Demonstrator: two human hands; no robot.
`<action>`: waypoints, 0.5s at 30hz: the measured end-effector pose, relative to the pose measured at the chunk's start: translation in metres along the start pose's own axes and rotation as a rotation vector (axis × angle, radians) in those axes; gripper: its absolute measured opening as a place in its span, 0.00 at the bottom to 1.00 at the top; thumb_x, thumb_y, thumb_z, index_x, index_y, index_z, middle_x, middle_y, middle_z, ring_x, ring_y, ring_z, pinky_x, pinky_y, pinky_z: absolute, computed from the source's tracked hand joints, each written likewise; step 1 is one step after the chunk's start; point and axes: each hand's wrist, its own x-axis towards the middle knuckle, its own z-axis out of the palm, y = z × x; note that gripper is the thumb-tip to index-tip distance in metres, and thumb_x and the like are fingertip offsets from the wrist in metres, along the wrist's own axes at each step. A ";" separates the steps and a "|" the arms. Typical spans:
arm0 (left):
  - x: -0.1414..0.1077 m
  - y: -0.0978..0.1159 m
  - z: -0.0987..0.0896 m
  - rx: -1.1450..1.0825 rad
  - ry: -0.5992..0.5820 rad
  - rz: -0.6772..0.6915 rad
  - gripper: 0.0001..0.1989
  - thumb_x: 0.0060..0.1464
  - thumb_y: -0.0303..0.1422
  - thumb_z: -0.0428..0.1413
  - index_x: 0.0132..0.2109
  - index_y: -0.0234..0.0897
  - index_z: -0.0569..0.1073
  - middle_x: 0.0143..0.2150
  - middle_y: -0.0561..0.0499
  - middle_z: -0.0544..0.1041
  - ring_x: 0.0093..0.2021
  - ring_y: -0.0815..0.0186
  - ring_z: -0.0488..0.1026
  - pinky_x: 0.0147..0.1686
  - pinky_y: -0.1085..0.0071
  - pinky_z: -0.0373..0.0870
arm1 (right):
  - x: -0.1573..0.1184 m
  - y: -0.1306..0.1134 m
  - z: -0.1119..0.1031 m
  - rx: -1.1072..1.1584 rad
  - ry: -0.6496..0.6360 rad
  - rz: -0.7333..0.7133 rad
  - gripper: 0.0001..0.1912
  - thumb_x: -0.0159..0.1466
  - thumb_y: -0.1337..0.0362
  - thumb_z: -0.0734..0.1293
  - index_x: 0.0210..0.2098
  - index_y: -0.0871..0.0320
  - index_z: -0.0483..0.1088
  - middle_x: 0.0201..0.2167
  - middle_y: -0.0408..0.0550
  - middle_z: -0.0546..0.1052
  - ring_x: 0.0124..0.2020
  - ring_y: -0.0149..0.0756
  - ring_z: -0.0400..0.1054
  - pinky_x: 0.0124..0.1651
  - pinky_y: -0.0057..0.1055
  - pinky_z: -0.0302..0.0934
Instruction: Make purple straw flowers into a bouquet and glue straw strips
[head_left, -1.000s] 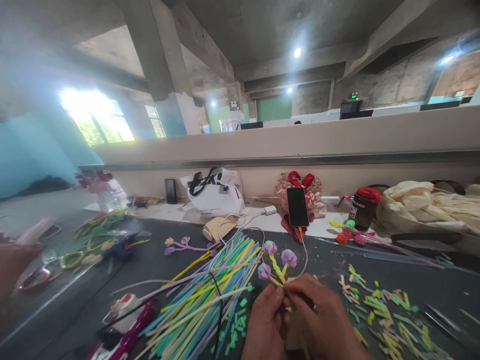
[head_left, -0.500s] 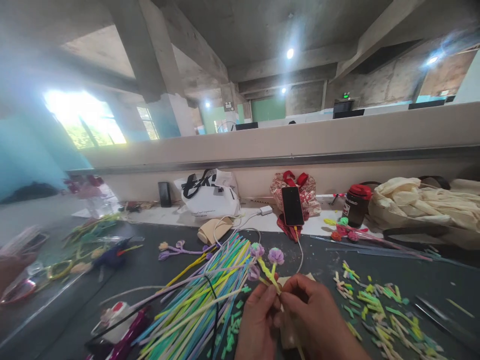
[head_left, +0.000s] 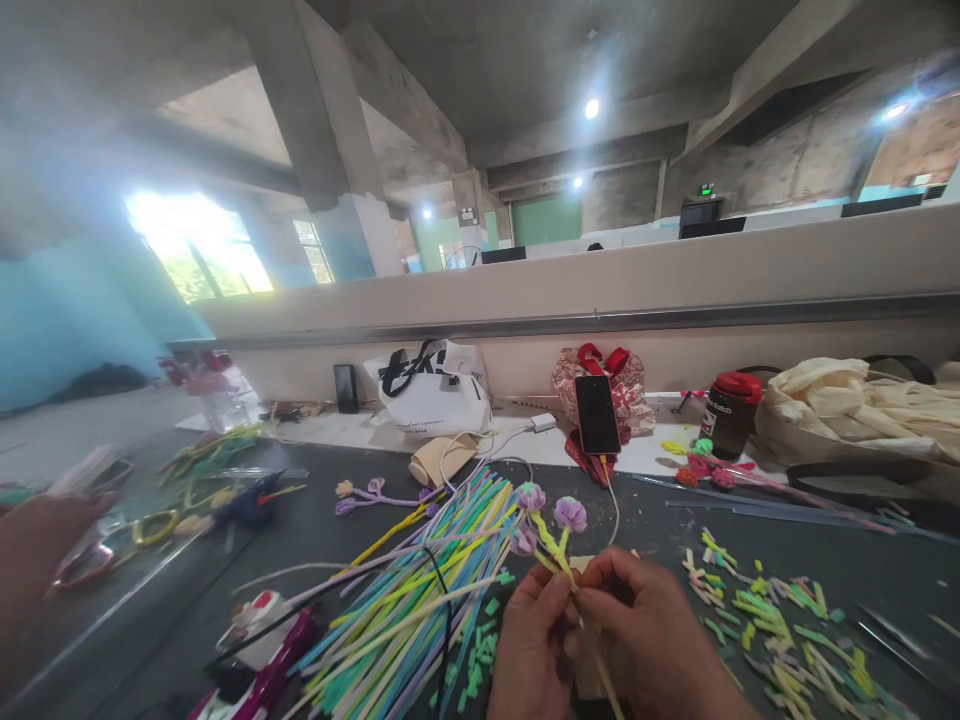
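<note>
Left hand: the left hand point(head_left: 534, 630) pinches the yellow stem of a fuzzy flower sprig with three round purple heads point(head_left: 560, 540), thumb against fingers.
Right hand: the right hand point(head_left: 637, 625) grips the same stem just beside the left.
Flower sprig: upright between both hands, heads above the fingertips.
Left of hands: a long heap of pastel fuzzy sticks point(head_left: 420, 590) on the black tabletop point(head_left: 645, 540).
Right of hands: scattered short yellow, green and pink fuzzy pieces point(head_left: 780, 620).

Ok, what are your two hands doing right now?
Left hand: closed, pinching the flower stem.
Right hand: closed, fingers pinching that same stem.
</note>
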 end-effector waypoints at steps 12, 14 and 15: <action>0.003 0.002 -0.003 0.000 0.022 0.001 0.12 0.32 0.31 0.62 0.24 0.32 0.67 0.14 0.60 0.61 0.13 0.81 0.55 0.12 0.84 0.48 | 0.002 0.008 0.002 0.004 -0.050 0.022 0.02 0.50 0.68 0.63 0.22 0.59 0.66 0.16 0.38 0.69 0.19 0.27 0.61 0.21 0.20 0.53; 0.003 0.003 -0.003 0.000 0.029 0.000 0.12 0.32 0.31 0.63 0.24 0.32 0.66 0.14 0.60 0.61 0.14 0.81 0.55 0.13 0.84 0.49 | 0.004 0.008 0.001 -0.015 -0.056 0.031 0.02 0.49 0.67 0.63 0.24 0.60 0.66 0.16 0.39 0.70 0.20 0.28 0.62 0.22 0.21 0.53; 0.003 0.003 -0.003 -0.002 0.034 0.000 0.13 0.32 0.31 0.63 0.23 0.32 0.66 0.15 0.59 0.61 0.14 0.80 0.56 0.13 0.85 0.48 | 0.004 0.009 0.002 -0.023 -0.042 0.028 0.03 0.49 0.68 0.63 0.25 0.60 0.67 0.17 0.39 0.71 0.20 0.28 0.63 0.22 0.21 0.54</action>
